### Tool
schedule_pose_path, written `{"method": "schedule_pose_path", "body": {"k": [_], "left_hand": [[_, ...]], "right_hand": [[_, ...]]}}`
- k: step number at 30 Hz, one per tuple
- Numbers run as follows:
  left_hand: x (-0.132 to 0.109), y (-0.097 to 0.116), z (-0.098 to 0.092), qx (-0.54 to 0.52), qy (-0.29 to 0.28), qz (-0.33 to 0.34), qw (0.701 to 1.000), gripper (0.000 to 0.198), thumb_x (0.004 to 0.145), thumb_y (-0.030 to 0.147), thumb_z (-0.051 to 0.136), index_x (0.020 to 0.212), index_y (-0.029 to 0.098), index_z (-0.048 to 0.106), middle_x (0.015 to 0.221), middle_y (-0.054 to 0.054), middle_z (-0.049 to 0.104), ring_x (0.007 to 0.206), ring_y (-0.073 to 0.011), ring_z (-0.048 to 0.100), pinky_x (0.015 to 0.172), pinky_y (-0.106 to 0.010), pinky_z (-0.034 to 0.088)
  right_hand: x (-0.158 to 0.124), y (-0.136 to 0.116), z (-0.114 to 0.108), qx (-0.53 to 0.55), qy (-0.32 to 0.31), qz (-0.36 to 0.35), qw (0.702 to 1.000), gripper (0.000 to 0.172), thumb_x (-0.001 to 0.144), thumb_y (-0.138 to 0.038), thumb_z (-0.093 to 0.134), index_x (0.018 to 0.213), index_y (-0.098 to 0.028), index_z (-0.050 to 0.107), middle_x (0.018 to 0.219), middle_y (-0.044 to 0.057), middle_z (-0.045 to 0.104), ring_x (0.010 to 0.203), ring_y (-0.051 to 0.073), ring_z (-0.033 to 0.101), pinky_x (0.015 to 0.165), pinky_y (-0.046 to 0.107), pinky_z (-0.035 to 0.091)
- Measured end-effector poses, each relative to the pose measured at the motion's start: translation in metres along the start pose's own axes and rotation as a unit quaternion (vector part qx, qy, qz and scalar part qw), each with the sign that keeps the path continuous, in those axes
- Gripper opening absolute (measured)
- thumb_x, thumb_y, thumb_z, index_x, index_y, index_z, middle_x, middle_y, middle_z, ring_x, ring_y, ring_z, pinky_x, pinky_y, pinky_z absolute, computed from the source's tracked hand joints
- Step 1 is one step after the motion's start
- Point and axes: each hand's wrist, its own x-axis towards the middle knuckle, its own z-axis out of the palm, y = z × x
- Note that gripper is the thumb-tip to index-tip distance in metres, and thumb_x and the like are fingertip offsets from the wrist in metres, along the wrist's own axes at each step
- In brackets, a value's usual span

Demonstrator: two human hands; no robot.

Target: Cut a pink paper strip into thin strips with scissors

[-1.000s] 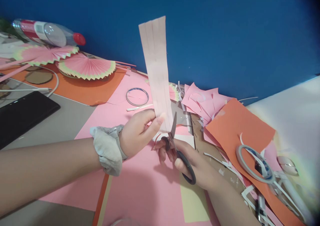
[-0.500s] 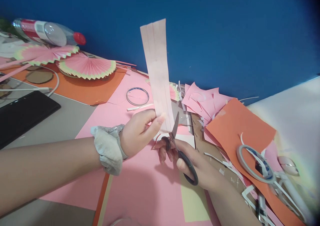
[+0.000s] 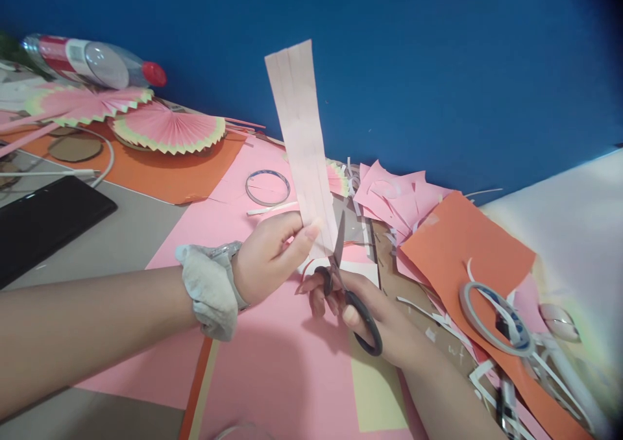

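Just above the pink sheet [image 3: 257, 381], the left hand [image 3: 270, 252] has the pale pink strip [image 3: 302, 141] pinched near its bottom end, leaning slightly left, while the right hand [image 3: 372, 300] grips black-handled scissors [image 3: 335, 268] pointing up by the strip's lower corner.

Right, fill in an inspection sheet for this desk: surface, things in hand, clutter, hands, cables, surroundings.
Surface: grey desk, partly covered by pink paper.
Things in hand: strip held up, slightly tilted; scissors at its lower right edge.
Clutter: fans and a bottle on its side, back left; scraps, orange paper and a tape roll, right.
Hands: left hand pinches strip near its lower end; right hand holds scissors.
Cables: white cable beyond the phone.
Surroundings: blue wall behind.
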Motion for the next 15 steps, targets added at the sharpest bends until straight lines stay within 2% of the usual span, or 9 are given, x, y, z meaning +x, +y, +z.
{"method": "schedule_pose_path", "body": {"k": [7, 15], "left_hand": [[0.0007, 0.0012, -0.0004, -0.012, -0.003, 0.004, 1.000, 0.037, 0.095, 0.037, 0.033, 0.073, 0.016, 0.054, 0.065, -0.002, 0.059, 0.062, -0.0129, 0.055, 0.061, -0.027, 0.044], [-0.0016, -0.0021, 0.0010, -0.064, -0.019, -0.011, 0.998, 0.035, 0.095, 0.038, 0.033, 0.075, 0.016, 0.052, 0.064, -0.001, 0.056, 0.054, -0.0113, 0.053, 0.056, -0.027, 0.042]], "right_hand": [[0.0012, 0.0002, 0.0012, 0.017, 0.000, 0.008, 1.000, 0.058, 0.079, -0.070, 0.045, 0.096, -0.016, 0.058, 0.072, 0.002, 0.050, 0.063, 0.015, 0.042, 0.059, 0.028, 0.038], [0.0016, 0.0044, 0.0014, 0.032, -0.004, 0.006, 0.999, 0.058, 0.079, -0.071, 0.044, 0.092, -0.015, 0.054, 0.077, 0.002, 0.047, 0.070, 0.016, 0.045, 0.062, 0.027, 0.037]]}}
